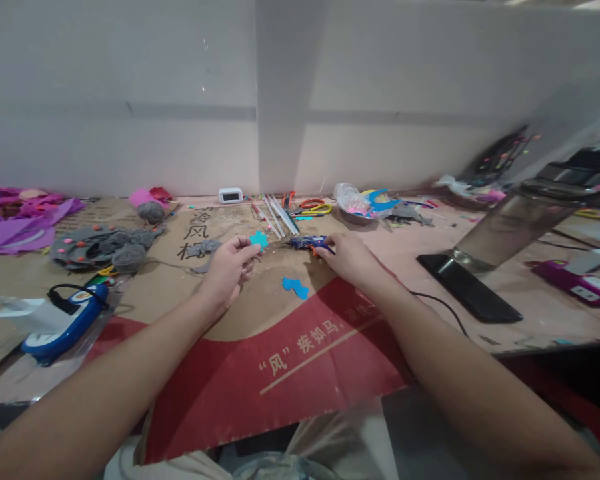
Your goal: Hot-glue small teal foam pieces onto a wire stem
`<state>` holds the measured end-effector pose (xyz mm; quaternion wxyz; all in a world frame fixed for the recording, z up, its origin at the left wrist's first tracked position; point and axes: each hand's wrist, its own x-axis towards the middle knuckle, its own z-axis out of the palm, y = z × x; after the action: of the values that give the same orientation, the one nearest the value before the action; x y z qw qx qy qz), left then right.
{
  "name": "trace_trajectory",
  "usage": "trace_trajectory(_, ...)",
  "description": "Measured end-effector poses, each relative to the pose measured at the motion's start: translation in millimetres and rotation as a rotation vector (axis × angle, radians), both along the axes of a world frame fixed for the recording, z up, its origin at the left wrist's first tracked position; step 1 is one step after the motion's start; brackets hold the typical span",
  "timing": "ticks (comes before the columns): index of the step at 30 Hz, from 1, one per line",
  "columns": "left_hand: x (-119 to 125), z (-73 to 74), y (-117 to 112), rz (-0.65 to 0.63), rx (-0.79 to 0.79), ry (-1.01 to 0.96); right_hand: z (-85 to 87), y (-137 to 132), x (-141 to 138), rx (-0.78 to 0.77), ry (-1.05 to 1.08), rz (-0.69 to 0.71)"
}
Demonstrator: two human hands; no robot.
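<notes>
Between the thumb and fingers of my left hand (234,263) is a teal flower-shaped cutout (259,241), held above the cardboard sheet (250,313). My right hand (347,252) is wrapped round a dark blue glue gun (304,243) with an orange trigger, its nozzle pointing left toward the cutout. A blue cutout of irregular shape (295,288) lies on the cardboard below and between both hands. Just left of my left hand is a piece of grey felt-like material (203,248).
White sticks (280,217), yellow-handled scissors (320,209) and a small white digital clock (230,195) lie toward the wall. A grey yarn wreath (87,248) and blue power strip (67,327) are left. Right stand a tilted-looking clear bottle (515,223) and a bowl of scraps (357,213).
</notes>
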<state>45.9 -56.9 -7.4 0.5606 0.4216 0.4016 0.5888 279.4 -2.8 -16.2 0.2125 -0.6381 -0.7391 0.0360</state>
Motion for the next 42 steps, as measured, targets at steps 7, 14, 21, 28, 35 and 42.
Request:
trace_trajectory(7,3.2,3.2,-4.9,-0.048,0.034,0.095,4.1,-29.8,-47.3,-0.103,0.769,0.57)
trace_trajectory(14,2.4,10.5,-5.6,-0.126,-0.035,0.02,-8.0,-22.8,-78.9,-0.474,0.949,0.68)
trace_trajectory(21,-2.8,6.2,-0.8,-0.074,-0.046,0.051,-14.8,-22.0,-69.6,-0.273,0.694,0.649)
trace_trajectory(28,5.6,-0.2,-5.4,-0.1,-0.176,0.132,-9.7,-31.4,-61.3,-0.027,0.534,0.538)
trace_trajectory(35,2.5,-1.8,-6.0,-0.113,-0.23,0.213,-6.6,-36.8,-60.1,0.012,0.45,0.57)
trace_trajectory(42,0.2,-5.2,-2.3,-0.095,-0.241,0.26,-4.2,-35.5,-58.4,0.036,0.399,0.586)
